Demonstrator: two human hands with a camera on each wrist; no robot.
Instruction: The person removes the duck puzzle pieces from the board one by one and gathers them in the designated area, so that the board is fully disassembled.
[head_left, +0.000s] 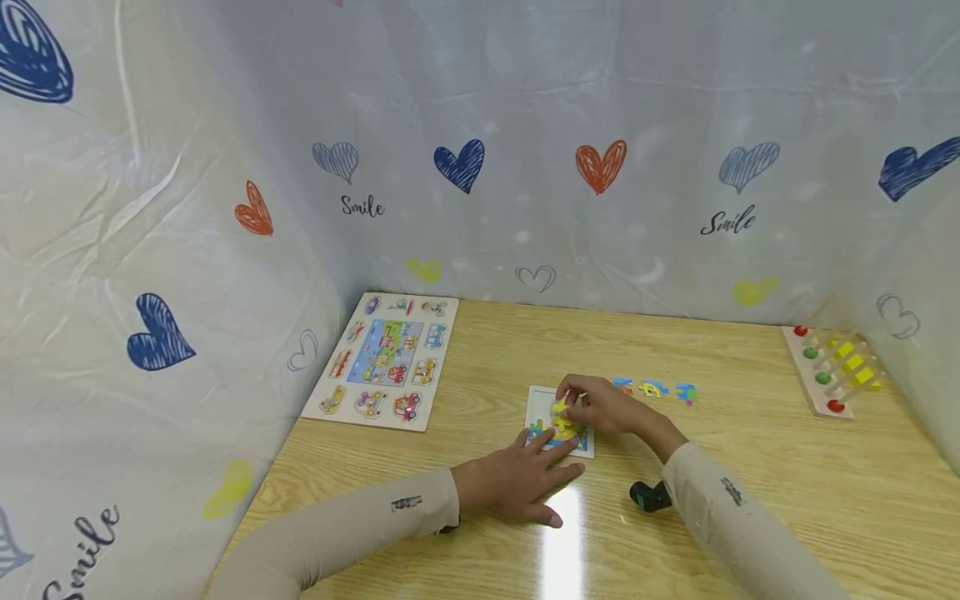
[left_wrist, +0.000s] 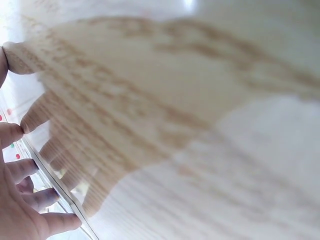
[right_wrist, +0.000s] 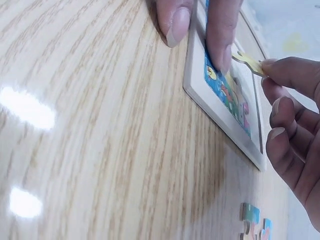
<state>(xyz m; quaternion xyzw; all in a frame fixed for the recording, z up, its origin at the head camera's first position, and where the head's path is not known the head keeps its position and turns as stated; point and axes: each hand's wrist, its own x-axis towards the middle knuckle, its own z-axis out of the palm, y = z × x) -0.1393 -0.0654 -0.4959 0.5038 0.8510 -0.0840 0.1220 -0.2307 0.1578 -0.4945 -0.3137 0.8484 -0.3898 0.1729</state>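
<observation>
A yellow jigsaw piece (right_wrist: 251, 65) is pinched between the thumb and a finger of my right hand (head_left: 602, 405), over a small framed puzzle board (head_left: 542, 398). Pieces with blue and coloured pictures (right_wrist: 225, 90) fill the near part of the board. With its fingers spread, my left hand (head_left: 517, 483) lies across the board's near side, fingertips on the fitted pieces. The left wrist view shows its fingers (left_wrist: 62, 222) along the board's edge. Several loose jigsaw pieces (head_left: 654, 389) lie on the table to the right, behind the right forearm.
A larger picture puzzle board (head_left: 438, 383) with vehicles lies at the back left of the wooden table (head_left: 480, 333). At the far right is a wooden peg toy (head_left: 802, 375) with red, green and yellow parts. A small black object (head_left: 647, 497) sits by the right sleeve.
</observation>
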